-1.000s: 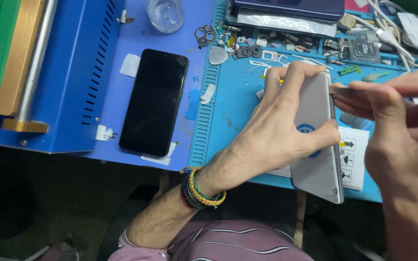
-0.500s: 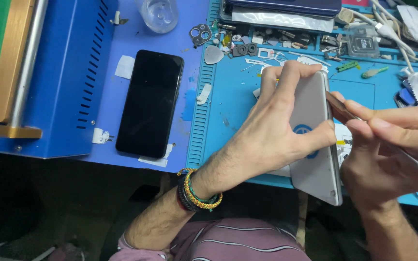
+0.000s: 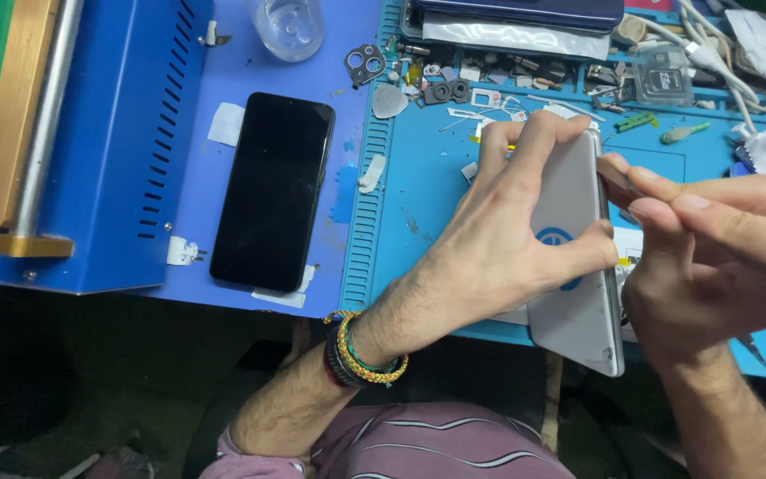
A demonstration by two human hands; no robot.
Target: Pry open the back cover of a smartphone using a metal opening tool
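Silver phone (image 3: 578,302) half hidden by left hand (image 3: 498,257); rt hand's (image 3: 711,266) tool obscured.

Phone (image 3: 578,293) in left hand (image 3: 498,257): back smooth, matt silver, metallic look. Black phone (image 3: 275,191): glossy glass face. Mat (image 3: 418,204): matt blue, rubbery, ribbed along left edge. Machine housing (image 3: 126,133): painted blue metal, slotted. Roller bar (image 3: 42,124): brushed metal. Cup (image 3: 285,27): clear plastic. Wristbands (image 3: 361,359): woven cord.
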